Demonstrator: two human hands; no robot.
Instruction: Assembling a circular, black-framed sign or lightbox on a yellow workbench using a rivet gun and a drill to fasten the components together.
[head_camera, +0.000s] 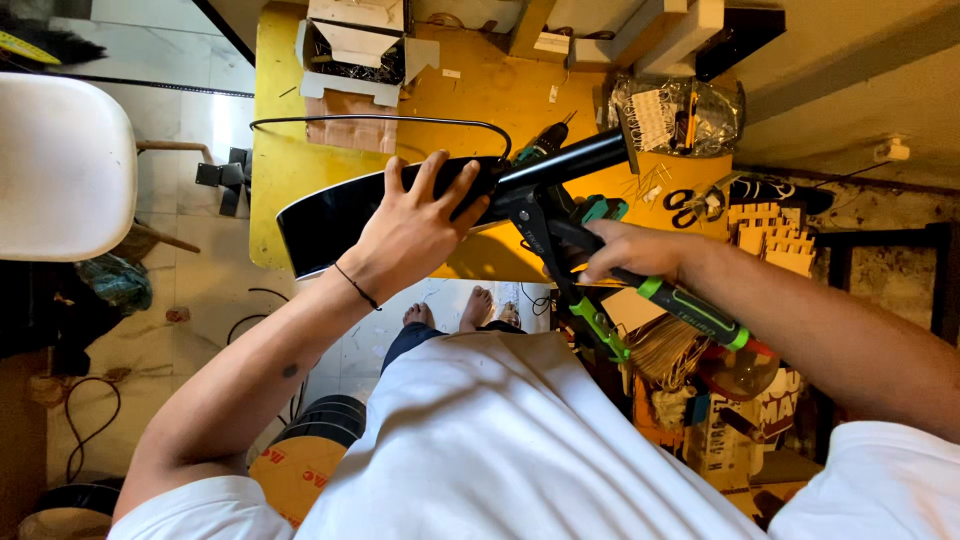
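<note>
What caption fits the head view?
Left hand steadies a black curved panel while right hand holds green-handled snips above a yellow workbench.

1. We hold a glossy black curved panel (340, 212) at centre left, with a black rod (565, 160) running toward the upper middle.
2. At centre right, our cutting tool (640, 290) has black handles with bright green trim.
3. Behind them, the table (275, 120) is yellow, deepening to orange-brown further right.
4. A white chair (60, 165) fills the upper left.
5. Our shirt (500, 450) across the bottom is plain white.
6. A thin black cord bracelet (357, 287) circles one wrist.
7. Pale cardboard pieces (770, 235) sit at right, beside black-handled scissors (695, 203).
</note>
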